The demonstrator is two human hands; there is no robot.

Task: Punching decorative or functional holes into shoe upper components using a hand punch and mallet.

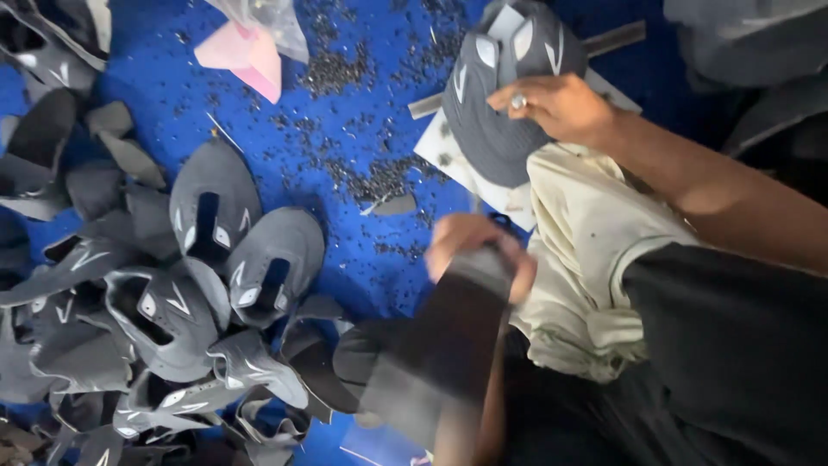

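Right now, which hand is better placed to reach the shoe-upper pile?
Left, probably: the left hand is nearer the pile, though holding a dark piece; the right hand rests on another upper.

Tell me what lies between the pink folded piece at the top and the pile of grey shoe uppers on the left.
In the head view, only blue surface strewn with small dark scraps lies between the pink folded piece and the pile of grey shoe uppers.

Grey shoe uppers (216,259), blue floor (362,69)
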